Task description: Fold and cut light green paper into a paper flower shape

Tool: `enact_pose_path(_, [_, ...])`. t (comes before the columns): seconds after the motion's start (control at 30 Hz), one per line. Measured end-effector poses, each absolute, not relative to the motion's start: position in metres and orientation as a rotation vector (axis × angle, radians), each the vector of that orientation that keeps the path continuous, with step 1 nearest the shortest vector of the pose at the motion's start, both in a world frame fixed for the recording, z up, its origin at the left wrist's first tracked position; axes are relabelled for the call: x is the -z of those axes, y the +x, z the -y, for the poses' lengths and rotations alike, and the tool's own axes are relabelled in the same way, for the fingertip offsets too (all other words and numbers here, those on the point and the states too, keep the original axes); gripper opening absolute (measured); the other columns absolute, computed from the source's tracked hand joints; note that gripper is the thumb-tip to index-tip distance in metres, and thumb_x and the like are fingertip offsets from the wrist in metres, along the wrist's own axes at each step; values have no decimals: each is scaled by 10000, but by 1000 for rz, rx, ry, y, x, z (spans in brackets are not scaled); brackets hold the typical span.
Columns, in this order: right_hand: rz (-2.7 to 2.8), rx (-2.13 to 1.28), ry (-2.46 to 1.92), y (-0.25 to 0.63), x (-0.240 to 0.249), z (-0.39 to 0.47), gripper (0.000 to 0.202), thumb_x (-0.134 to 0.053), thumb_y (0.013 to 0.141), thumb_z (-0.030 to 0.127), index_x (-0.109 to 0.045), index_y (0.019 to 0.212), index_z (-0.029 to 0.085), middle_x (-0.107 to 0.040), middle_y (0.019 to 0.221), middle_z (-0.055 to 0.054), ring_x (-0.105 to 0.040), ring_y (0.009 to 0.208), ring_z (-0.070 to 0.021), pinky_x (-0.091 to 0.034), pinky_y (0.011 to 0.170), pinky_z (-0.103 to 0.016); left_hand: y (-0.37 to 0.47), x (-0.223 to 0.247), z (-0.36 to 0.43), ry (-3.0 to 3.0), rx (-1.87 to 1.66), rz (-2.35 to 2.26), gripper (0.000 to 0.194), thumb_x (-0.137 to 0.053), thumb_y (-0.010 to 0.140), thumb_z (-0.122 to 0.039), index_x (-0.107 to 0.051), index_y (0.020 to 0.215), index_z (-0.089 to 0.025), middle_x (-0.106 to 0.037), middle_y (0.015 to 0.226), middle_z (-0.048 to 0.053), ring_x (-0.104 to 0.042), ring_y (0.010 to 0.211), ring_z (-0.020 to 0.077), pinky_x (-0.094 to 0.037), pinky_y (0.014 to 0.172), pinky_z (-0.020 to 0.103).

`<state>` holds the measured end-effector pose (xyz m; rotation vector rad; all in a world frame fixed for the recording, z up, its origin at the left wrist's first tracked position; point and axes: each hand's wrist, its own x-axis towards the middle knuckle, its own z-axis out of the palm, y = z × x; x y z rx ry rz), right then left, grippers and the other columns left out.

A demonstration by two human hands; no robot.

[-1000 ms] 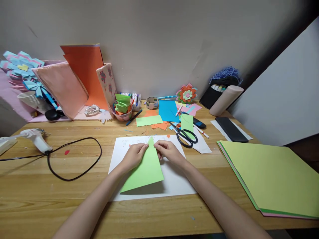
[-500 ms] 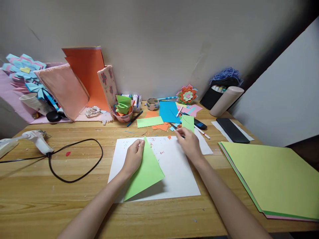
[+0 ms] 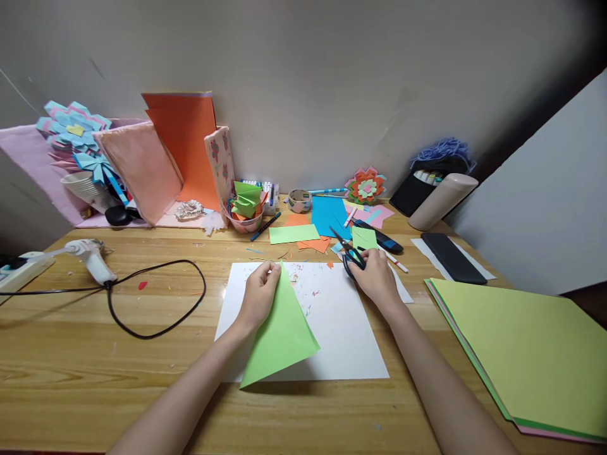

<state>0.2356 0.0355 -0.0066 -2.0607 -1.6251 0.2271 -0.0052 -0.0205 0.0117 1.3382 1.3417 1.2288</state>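
Observation:
My left hand (image 3: 260,292) pinches the upper edge of a light green sheet of paper (image 3: 283,338), which tilts over a white sheet (image 3: 351,344) on the table. With its fingers closed at the handles, my right hand (image 3: 379,278) holds a pair of dark scissors (image 3: 349,249), blades pointing up and to the left. Just behind that hand lies a small light green paper piece (image 3: 364,237). A longer light green strip (image 3: 294,234) rests farther left on orange paper scraps.
A glue gun (image 3: 92,259) with a looped black cord lies at left. Stacked coloured paper (image 3: 526,354) and a black phone-like slab (image 3: 453,257) are at right. Along the wall stand a basket of folded paper (image 3: 245,222), a tape roll (image 3: 300,201), a paper flower (image 3: 366,187) and a bottle (image 3: 443,201).
My right hand has lifted the scissors, which now show clearly above the table. My left hand still holds the green sheet. The view has shifted slightly, moving the scene rightward.

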Motion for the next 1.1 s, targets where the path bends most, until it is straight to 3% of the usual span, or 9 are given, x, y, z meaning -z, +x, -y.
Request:
enact_pose_path(0.1, [1372,-594,-1726,220,3,-30,360,-546,733,533,-462,833,197,-525,842,-48,-539,732,-185,-402,601,-281,-6,-13,21,1307,-1235,-1338,304,-451,837,-440,-438,673,-184,-375,609,-46,-346,574,103,-284,538,209])
enact_pose_path(0.17, [1216,-1209,-1434,201,2,-20,479,-496,707,673,-451,842,217,-501,643,16,-504,547,-147,-396,523,-265,-7,-14,22,1284,-1253,-1336,301,-457,835,-441,-451,681,-183,-375,605,-48,-346,569,99,-282,531,205])
enact_pose_path(0.23, [1227,-1465,-1299,179,1,-7,642,-305,681,808,-474,815,204,-497,539,17,-516,475,-152,-432,513,-288,-7,-15,22,1262,-1275,-1334,299,-468,829,-439,-456,679,-181,-375,600,-51,-348,562,95,-282,525,199])
enact_pose_path(0.3, [1136,-1866,-1067,161,0,8,761,-241,610,872,-513,812,191,-552,580,-18,-558,507,-164,-461,533,-301,-7,-15,21,1220,-1285,-1320,300,-482,820,-436,-456,668,-178,-370,586,-54,-345,541,89,-280,507,194])
enact_pose_path(0.37, [1130,-2023,-954,149,-1,21,761,-271,609,868,-550,802,186,-614,702,-51,-596,588,-163,-472,550,-277,-7,-15,19,1153,-1278,-1287,298,-498,807,-430,-455,656,-176,-373,569,-58,-338,512,83,-275,485,191])
enact_pose_path(0.53, [1377,-1890,-935,143,-5,35,689,-274,751,756,-627,938,194,-674,880,-80,-627,872,-236,-495,758,-345,-5,-10,18,1112,-1300,-1229,285,-507,800,-408,-455,650,-171,-410,591,-53,-353,532,86,-292,507,191])
enact_pose_path(0.7, [1674,-1622,-948,150,-4,35,609,-327,816,653,-585,1159,221,-636,1127,-78,-493,1169,-257,-293,1053,-408,-5,-6,19,1196,-1272,-1285,331,-453,838,-425,-360,633,-183,-341,603,-54,-310,554,90,-271,518,201])
enact_pose_path(0.8, [1754,-1567,-973,151,-1,35,615,-311,830,636,-544,1222,222,-597,1205,-80,-446,1222,-253,-252,1081,-410,-5,-5,19,1258,-1231,-1330,332,-427,852,-428,-344,639,-187,-338,608,-51,-314,568,95,-268,526,209])
enact_pose_path(1.1, [1742,-1578,-1011,147,-10,41,628,-229,864,618,-505,1250,207,-592,1201,-89,-469,1196,-254,-335,1026,-408,-6,-5,18,1359,-1154,-1421,298,-434,844,-375,-345,628,-190,-347,581,-50,-330,558,102,-258,520,221])
